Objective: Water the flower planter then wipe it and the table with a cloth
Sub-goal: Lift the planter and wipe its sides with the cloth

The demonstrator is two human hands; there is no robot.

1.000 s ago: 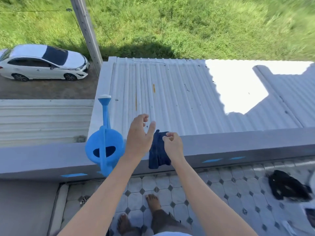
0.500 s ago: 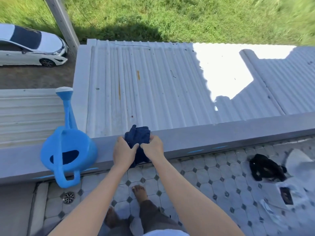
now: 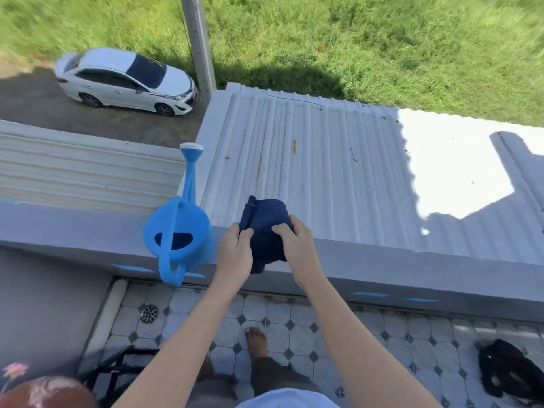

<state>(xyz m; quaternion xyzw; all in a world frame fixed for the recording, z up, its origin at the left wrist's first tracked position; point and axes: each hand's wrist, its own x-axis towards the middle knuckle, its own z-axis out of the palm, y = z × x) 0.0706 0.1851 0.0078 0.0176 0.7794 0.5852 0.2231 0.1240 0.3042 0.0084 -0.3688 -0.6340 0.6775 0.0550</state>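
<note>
Standing barefoot on the tiled floor (image 3: pixel 297 334), the person faces a grey parapet ledge (image 3: pixel 412 269). Nearest, bottom left: a reddish pot rim with a pink flower (image 3: pixel 14 371), probably the flower planter (image 3: pixel 44 393), mostly cut off by the frame edge. No table identifiable in view.

Both hands work at the ledge. Left hand (image 3: pixel 235 254) pinches the left edge of a dark blue cloth (image 3: pixel 265 228); right hand (image 3: pixel 297 245) grips its right side, fingers curled over the top. Cloth is bunched, its bulk lying on the ledge top; likely being folded into a wiping pad.

Blue watering can (image 3: pixel 179 237) stands on the ledge just left of the left hand, untouched, spout pointing far. Judgement: watering done, wiping not yet begun.

Beyond: corrugated roof (image 3: pixel 323 172), then a white car (image 3: pixel 126 81).
</note>
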